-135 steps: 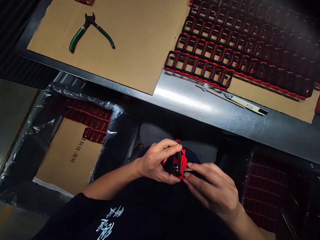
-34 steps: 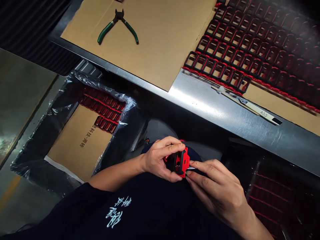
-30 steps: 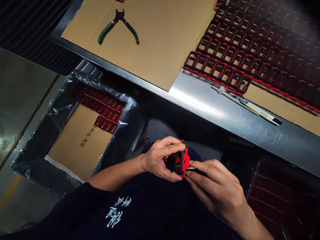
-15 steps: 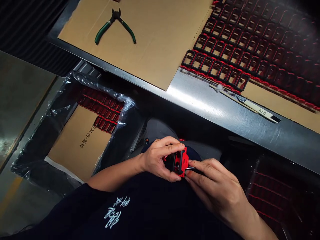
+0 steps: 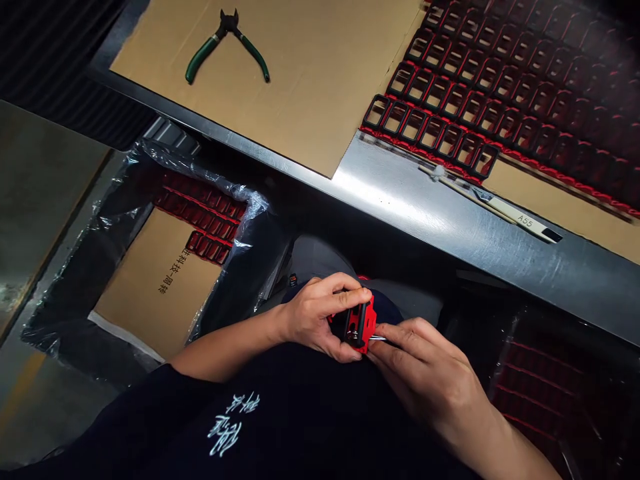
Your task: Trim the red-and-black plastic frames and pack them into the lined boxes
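Note:
My left hand [image 5: 320, 317] is closed around a red and black plastic frame [image 5: 369, 320], thumb and fingers gripping its two ends. It is held upright over my lap with the red side facing right. My right hand [image 5: 425, 360] pinches a thin, shiny metal tool [image 5: 379, 338], whose visible end meets the red side of the frame near its lower part. The tool's tip and most of its length are hidden by the frame and my fingers, so its kind does not show.
Green-handled cutting pliers [image 5: 229, 40] lie spread on a cardboard sheet [image 5: 300, 100] on the metal table [image 5: 390, 193]. Rows of similar frames [image 5: 450, 100] stand at right, beside a cutter knife marked A55 [image 5: 520, 217]. A plastic-lined box [image 5: 255, 207] at left holds cardboard and more frames.
My right hand has shifted slightly left and up, nearer the frame, and less of the metal tool shows. The frame is turned a little in my left hand. The camera view has moved slightly.

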Available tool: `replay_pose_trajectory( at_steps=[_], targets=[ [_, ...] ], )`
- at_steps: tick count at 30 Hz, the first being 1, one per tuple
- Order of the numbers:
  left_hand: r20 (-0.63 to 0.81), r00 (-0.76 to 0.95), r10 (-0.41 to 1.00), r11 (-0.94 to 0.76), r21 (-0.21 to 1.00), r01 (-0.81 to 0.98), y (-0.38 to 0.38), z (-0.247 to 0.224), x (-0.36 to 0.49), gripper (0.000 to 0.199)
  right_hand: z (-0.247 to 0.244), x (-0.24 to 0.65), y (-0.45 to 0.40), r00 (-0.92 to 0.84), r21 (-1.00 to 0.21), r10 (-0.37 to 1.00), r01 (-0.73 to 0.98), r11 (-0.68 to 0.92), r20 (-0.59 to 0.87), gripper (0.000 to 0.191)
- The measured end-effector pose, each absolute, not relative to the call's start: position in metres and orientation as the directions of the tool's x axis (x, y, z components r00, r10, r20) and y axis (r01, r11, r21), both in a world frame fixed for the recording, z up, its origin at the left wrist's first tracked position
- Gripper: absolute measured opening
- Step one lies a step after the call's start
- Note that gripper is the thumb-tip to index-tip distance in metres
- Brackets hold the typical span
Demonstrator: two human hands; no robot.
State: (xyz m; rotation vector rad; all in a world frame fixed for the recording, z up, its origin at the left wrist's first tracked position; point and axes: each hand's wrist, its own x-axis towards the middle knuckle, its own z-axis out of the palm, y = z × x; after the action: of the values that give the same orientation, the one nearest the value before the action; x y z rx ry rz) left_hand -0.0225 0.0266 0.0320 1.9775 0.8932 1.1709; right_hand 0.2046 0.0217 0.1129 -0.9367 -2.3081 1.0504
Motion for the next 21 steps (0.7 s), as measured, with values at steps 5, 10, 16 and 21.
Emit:
replay_pose_trajectory(
  at_steps=[5, 10, 16, 21],
  targets=[
    [0.46, 0.358, 0.813, -0.551, 0.807, 0.213, 0.026, 0.033, -0.022, 0.087, 0.117, 0.2, 0.026, -0.668, -0.798, 0.733, 0.368, 0.477, 0.13, 0.02],
    [0.45, 0.352, 0.82, -0.543, 0.807, 0.231, 0.027, 0.033, -0.022, 0.085, 0.122, 0.196, 0.027, -0.643, -0.808, 0.752, 0.361, 0.466, 0.146, 0.019],
    [0.477, 0.295, 0.828, -0.542, 0.814, 0.207, 0.028, 0.033, -0.022, 0.079, 0.123, 0.193, 0.025, -0.604, -0.757, 0.781, 0.431, 0.491, 0.162, 0.017],
    [0.431, 0.188, 0.883, -0.448, 0.893, 0.055, 0.021, 0.03, -0.023, 0.082, 0.122, 0.201, 0.032, -0.505, -0.73, 0.829, 0.469, 0.498, 0.241, 0.017]
  ],
)
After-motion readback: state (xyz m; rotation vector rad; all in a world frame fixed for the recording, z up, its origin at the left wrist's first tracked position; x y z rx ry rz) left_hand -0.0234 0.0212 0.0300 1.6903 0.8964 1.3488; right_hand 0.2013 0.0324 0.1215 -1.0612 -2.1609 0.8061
